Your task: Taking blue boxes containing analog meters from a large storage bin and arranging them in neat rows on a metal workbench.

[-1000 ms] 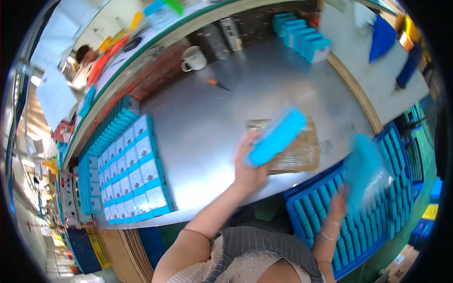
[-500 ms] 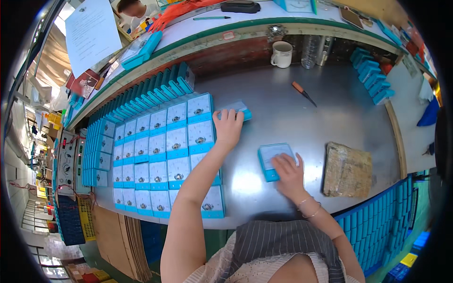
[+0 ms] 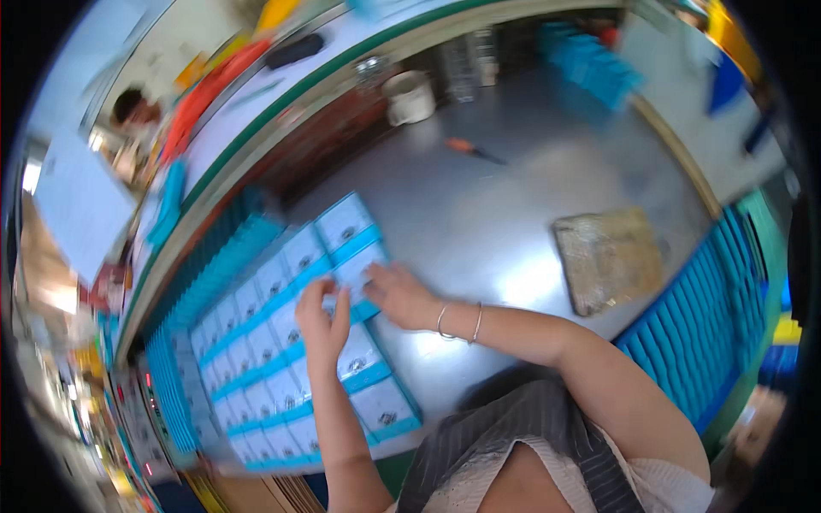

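Rows of boxy panel meters with white dial faces and blue lower edges lie together on the metal bench [image 3: 453, 222]. My right hand [image 3: 400, 297] reaches across from the right, its bent fingers gripping the right edge of one panel meter [image 3: 349, 270] at the end of a row. Close beside it, my left hand [image 3: 323, 323] is raised over the meters, thumb and curled fingers apart, with nothing visible between them. Both hands are somewhat blurred. Part of the meters beneath is hidden by my left hand and forearm.
A worn brown block [image 3: 609, 261] lies on the right of the bench. Farther back are an orange-handled screwdriver [image 3: 475, 151] and a white mug [image 3: 410, 97]. Blue cases [image 3: 590, 64] stand at the back right; more blue pieces [image 3: 697, 325] fill a crate at right. A person [image 3: 137, 111] sits beyond the shelf.
My right hand has moved left from the open bench to the meter rows, and the meter under it has left that spot. My left hand has drawn back nearer. The view has turned.
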`<action>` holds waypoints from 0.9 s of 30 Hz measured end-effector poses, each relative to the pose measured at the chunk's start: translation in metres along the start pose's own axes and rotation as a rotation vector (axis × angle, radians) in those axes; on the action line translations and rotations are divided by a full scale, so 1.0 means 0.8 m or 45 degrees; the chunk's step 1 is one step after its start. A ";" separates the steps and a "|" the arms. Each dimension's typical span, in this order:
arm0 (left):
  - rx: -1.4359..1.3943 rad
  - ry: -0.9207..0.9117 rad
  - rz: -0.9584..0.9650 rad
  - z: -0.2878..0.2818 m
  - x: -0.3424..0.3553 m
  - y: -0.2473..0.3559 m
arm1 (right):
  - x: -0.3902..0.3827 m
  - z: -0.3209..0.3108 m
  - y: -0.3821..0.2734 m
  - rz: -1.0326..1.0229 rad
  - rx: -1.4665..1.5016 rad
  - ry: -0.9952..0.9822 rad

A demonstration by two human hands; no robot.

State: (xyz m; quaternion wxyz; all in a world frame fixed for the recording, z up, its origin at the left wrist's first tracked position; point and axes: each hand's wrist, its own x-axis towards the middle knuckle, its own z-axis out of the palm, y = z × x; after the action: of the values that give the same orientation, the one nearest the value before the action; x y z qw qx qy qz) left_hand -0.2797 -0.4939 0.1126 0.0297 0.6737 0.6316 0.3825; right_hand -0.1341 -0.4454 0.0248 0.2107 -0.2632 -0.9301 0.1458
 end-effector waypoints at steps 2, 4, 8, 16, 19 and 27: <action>-0.104 -0.186 -0.096 0.009 -0.009 0.023 | -0.037 -0.029 0.006 -0.031 0.241 0.116; -0.018 -0.465 -0.010 0.022 -0.013 0.042 | -0.080 -0.051 0.033 0.013 0.336 0.197; -0.183 -0.885 0.293 0.100 -0.003 0.116 | -0.221 -0.119 0.090 0.427 0.403 0.421; -0.599 -1.349 0.805 0.297 0.015 0.316 | -0.503 -0.169 0.127 1.484 -0.186 1.095; -0.568 -1.201 1.109 0.405 0.023 0.374 | -0.574 -0.190 0.154 1.615 -0.398 1.138; -0.205 -0.802 1.330 0.648 0.046 0.479 | -0.666 -0.254 0.285 1.736 -0.806 1.010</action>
State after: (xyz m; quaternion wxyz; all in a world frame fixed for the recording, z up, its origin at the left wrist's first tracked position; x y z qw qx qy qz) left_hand 0.3211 -0.3090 -0.0349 0.0744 0.9704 0.1481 0.1757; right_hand 0.4705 -0.5201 -0.0537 0.3035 -0.8443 -0.4224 -0.1293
